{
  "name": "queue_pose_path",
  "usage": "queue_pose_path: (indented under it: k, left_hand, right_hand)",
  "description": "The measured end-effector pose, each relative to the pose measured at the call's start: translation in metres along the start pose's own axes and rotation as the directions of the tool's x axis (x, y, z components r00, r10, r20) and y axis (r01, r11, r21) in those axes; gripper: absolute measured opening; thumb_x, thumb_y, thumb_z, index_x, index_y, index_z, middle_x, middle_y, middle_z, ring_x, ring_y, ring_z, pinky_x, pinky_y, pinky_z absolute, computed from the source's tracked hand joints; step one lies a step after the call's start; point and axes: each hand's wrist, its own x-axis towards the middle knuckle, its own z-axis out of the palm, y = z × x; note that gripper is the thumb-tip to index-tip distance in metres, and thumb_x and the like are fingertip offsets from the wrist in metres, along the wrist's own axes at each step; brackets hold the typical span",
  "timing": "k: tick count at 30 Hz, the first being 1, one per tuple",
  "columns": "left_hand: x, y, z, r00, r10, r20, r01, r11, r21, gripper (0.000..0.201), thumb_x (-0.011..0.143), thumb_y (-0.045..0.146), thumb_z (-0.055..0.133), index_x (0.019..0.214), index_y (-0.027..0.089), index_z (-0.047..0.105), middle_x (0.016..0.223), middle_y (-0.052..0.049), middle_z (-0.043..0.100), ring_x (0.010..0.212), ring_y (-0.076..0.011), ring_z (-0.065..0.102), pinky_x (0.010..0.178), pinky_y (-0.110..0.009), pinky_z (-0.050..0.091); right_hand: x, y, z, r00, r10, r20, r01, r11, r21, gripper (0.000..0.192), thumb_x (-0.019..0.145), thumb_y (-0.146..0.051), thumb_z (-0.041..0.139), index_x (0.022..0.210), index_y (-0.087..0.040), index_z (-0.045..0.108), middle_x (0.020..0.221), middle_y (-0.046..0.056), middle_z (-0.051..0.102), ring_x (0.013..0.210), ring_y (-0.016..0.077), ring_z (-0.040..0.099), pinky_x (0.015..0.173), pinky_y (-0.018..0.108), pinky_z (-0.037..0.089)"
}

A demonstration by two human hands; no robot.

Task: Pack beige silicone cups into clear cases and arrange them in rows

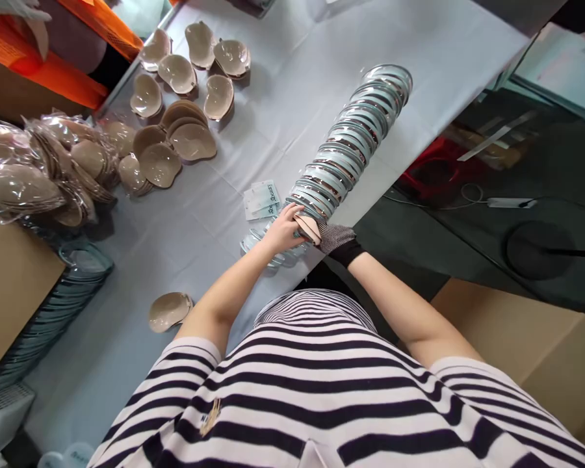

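At the near edge of the table, my bare left hand (283, 232) and my right hand (335, 239), in a dark mesh glove, close on a beige bra cup (309, 229) between them. The left fingers grip its left side; the right fingers are partly hidden behind it. Just beyond both hands, a long leaning row of shiny transparent plastic cases (344, 153) runs toward the far right. More transparent plastic pieces (251, 242) lie beside and partly under my left forearm. Small printed cards (262, 199) rest left of the row.
Loose and stacked beige cups (194, 140) spread over the white table (253, 146), with plastic-wrapped cups (19, 185) farther left. One single cup (168, 311) lies near my left elbow. Stacked plastic cases (53, 312) stand beside a cardboard box (12, 279). Another box (511, 325) is at right.
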Motion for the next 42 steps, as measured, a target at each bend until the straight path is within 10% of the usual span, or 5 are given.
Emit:
queue_pose_path:
  k: [18,28,35,39,42]
  left_hand:
    - [-0.004,0.000,0.002,0.987,0.149,0.063,-0.158,0.969,0.190,0.020,0.075,0.035,0.074,0.081,0.017,0.066,0.142,-0.017,0.049,0.145,-0.0384,0.029,0.117,-0.056,0.030]
    - [-0.007,0.000,0.005,0.985,0.170,0.037,-0.174,0.955,0.241,0.028,0.077,0.033,0.071,0.101,0.021,0.068,0.140,-0.015,0.049,0.141,-0.0376,0.032,0.114,-0.058,0.030]
    - [-0.007,0.007,0.003,0.984,0.173,0.047,-0.179,0.956,0.233,0.021,0.077,0.032,0.071,0.095,0.023,0.067,0.129,-0.013,0.055,0.124,-0.0311,0.045,0.111,-0.053,0.033]
    - [-0.005,0.006,0.003,0.985,0.160,0.065,-0.173,0.935,0.310,0.024,0.080,0.038,0.069,0.098,0.022,0.067,0.122,-0.012,0.057,0.116,-0.0282,0.048,0.107,-0.047,0.036]
    - [-0.002,0.007,0.002,0.986,0.146,0.081,-0.166,0.916,0.364,0.028,0.081,0.041,0.068,0.102,0.022,0.067,0.121,-0.011,0.058,0.113,-0.0271,0.050,0.102,-0.045,0.037]
  right_hand:
    - [0.003,0.017,0.049,0.975,0.193,-0.113,-0.202,0.976,-0.079,0.035,0.100,-0.032,0.041,0.121,-0.015,0.063,0.116,0.013,0.071,0.099,0.0235,0.068,0.083,0.029,0.048]
    - [-0.001,0.030,0.059,0.958,0.287,-0.008,-0.231,0.785,0.575,0.030,0.091,-0.028,0.052,0.119,-0.020,0.060,0.099,0.003,0.074,0.065,0.0130,0.067,0.060,0.024,0.054]
    - [0.010,0.022,0.044,0.960,0.277,0.051,-0.281,0.938,0.202,0.022,0.093,-0.034,0.054,0.098,-0.017,0.067,0.102,0.012,0.073,0.096,0.0242,0.069,0.082,0.029,0.052]
    - [0.005,0.033,0.018,0.919,0.105,0.380,-0.320,0.761,0.564,0.022,0.091,-0.036,0.055,0.099,-0.017,0.063,0.080,0.006,0.070,0.063,0.0167,0.067,0.062,0.026,0.053]
    - [0.000,0.039,0.011,0.936,0.019,0.352,-0.293,0.597,0.747,0.024,0.091,-0.039,0.054,0.095,-0.016,0.059,0.066,0.000,0.062,0.054,0.0129,0.061,0.056,0.023,0.051]
